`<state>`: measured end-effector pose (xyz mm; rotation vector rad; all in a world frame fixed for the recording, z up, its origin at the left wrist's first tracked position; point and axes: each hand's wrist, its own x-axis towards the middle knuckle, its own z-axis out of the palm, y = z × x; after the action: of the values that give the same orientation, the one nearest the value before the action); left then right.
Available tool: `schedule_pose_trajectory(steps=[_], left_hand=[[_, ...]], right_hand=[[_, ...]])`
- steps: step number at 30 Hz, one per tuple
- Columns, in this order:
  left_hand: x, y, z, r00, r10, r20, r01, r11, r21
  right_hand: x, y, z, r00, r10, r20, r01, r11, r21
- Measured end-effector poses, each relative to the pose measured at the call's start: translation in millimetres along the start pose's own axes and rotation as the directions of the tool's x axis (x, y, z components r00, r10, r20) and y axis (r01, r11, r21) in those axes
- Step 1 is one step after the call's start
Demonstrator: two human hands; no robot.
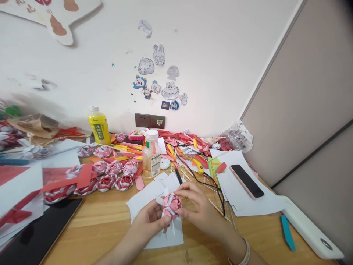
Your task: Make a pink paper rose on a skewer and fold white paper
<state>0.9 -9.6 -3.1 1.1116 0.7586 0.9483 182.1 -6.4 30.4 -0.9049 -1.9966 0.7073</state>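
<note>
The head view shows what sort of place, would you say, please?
Probably an indoor paper-craft desk: folded paper roses, heaped colored paper strips and cutouts stuck to the wall suggest it.

Both forearms (pixel 121 246) were bare, as were the left hand (pixel 150 220) and the right hand (pixel 200 209) — a slim, silvery, glittering bracelet (pixel 246 253) circled the right forearm.

Pink-and-white paper flower (pixel 172 203), overlapping petals, white strips (pixel 159 200) jutting out, held in left hand (pixel 150 221), right hand (pixel 197 206) at its edge
</note>
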Motion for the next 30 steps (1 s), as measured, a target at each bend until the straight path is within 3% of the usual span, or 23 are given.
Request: schedule_pose_trajectory(steps=[11, 19, 24, 30], left_hand=[[0.8, -2.0, 0.7, 1.000, -0.008, -0.013, 0.008, 1.000, 0.005], [2.3, -5.7, -2.7, 1.000, 0.002, 0.021, -0.001, 1.000, -0.006], [2.1, -5.3, -2.7, 0.999, 0.004, 0.040, -0.004, 1.000, -0.007], [1.9, -5.1, -0.6, 1.000, -0.003, 0.000, 0.003, 1.000, -0.012]], right_hand=[[0.0, -1.8, 3.7, 1.000, -0.017, -0.016, 0.016, 0.996, -0.083], [-0.8, 1.1, 5.8, 0.998, 0.064, -0.024, -0.065, 0.998, -0.024], [0.6, -1.2, 2.4, 0.999, 0.050, -0.006, -0.050, 0.998, 0.049], [-0.3, -2.3, 2.8, 1.000, -0.022, -0.013, 0.021, 0.996, -0.083]])
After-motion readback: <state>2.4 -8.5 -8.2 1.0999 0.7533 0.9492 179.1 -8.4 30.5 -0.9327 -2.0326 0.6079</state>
